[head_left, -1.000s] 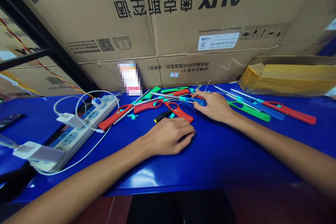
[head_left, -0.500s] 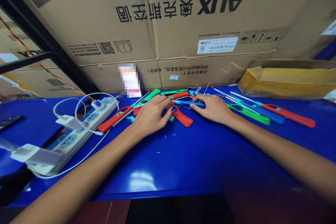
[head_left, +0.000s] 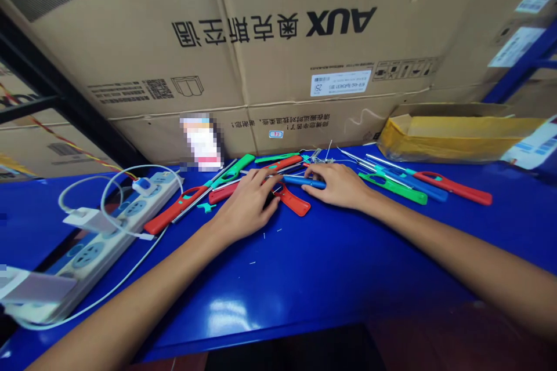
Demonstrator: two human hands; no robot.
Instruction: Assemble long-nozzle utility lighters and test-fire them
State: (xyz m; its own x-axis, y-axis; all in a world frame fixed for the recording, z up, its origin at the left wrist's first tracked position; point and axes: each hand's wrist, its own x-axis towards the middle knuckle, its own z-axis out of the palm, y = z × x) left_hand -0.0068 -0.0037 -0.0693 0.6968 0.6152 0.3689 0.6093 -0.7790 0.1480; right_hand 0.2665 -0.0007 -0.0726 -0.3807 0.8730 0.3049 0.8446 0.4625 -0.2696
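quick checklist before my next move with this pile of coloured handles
Right hand on the blue plastic rod: ok, fingers lie across it.
Left hand hold: cannot tell, its fingers hide what lies beneath.
Red handle beside the left hand: ok, in view and within reach.
Handle pile: not ok, pieces overlap.
Small white bits on the blue tabletop: not ok, scattered near the left hand.

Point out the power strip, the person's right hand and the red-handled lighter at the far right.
Power strip (head_left: 102,236), head view, on its socket face.
Right hand (head_left: 337,185), head view, on its back.
Red-handled lighter (head_left: 461,188), head view, on its red handle.
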